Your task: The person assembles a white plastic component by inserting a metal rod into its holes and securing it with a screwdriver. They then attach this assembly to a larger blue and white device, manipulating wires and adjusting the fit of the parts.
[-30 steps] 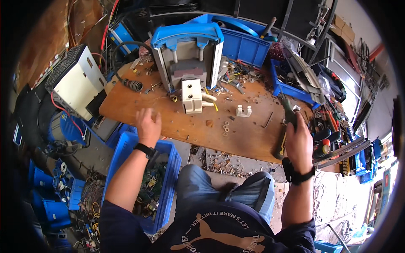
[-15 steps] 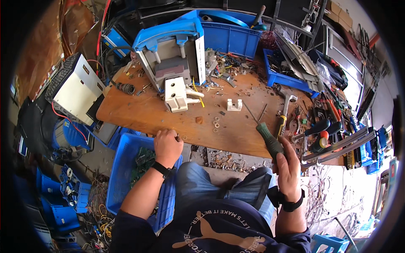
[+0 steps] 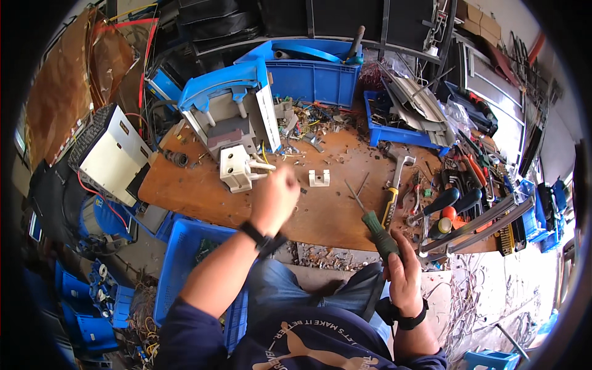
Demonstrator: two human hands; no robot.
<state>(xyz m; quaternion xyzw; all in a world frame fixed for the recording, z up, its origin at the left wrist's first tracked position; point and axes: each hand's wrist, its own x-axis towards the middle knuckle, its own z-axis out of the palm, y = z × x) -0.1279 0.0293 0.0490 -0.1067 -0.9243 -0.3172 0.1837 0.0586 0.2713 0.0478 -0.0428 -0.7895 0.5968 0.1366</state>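
Observation:
My right hand [image 3: 404, 271] is closed round a screwdriver [image 3: 382, 242] with a dark green handle, its thin shaft pointing up and left over the wooden table. Over the table's middle, my left hand [image 3: 274, 200] is slightly blurred, its fingers curled in. Whatever those fingers hold, if anything, is hidden. Just beyond and left of this hand lies a cream plastic block [image 3: 234, 168] with round holes and prongs. To the hand's right sits a small white notched bracket [image 3: 319, 178], apart from both hands.
Behind the block stands a grey-and-blue housing [image 3: 266, 117]. A hammer [image 3: 392, 188], pliers [image 3: 411, 192] and several other tools lie at the right. Blue bins [image 3: 311, 82] line the back, with scrap pieces before them. A blue crate [image 3: 179, 271] stands below the table's front edge.
My left hand has moved from the table's front edge up and right, over the tabletop near the cream block. The right hand keeps the screwdriver. The whole view has shifted somewhat.

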